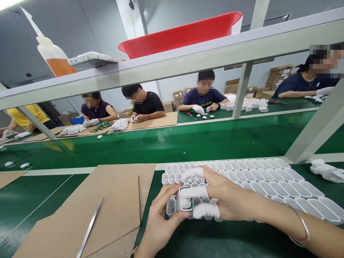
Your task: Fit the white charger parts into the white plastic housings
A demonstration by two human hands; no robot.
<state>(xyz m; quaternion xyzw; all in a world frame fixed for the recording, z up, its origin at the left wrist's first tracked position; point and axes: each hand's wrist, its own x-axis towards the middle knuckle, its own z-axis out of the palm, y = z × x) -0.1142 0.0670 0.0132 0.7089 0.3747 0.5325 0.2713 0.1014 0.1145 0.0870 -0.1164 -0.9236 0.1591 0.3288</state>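
My left hand (163, 215) grips a small white plastic case (179, 204) between thumb and fingers, its open side facing up. My right hand (215, 193) wears white finger covers. Its fingers are stretched and spread apart, one of them reaching into the case and touching the inside. A bit of green, perhaps a circuit board, shows under that fingertip; the rest is hidden. Behind and beside both hands stand rows of similar white open cases (258, 175) on the green table. Some cases near my hands have dark parts inside.
On the left, cardboard sheets (113, 190) bear metal tweezers (90, 227). White gloves (326, 171) lie at right. A green conveyor belt (150, 143) runs beyond. The overhead shelf holds a red tray (182, 34) and a bottle (56, 57). Several co-workers sit opposite.
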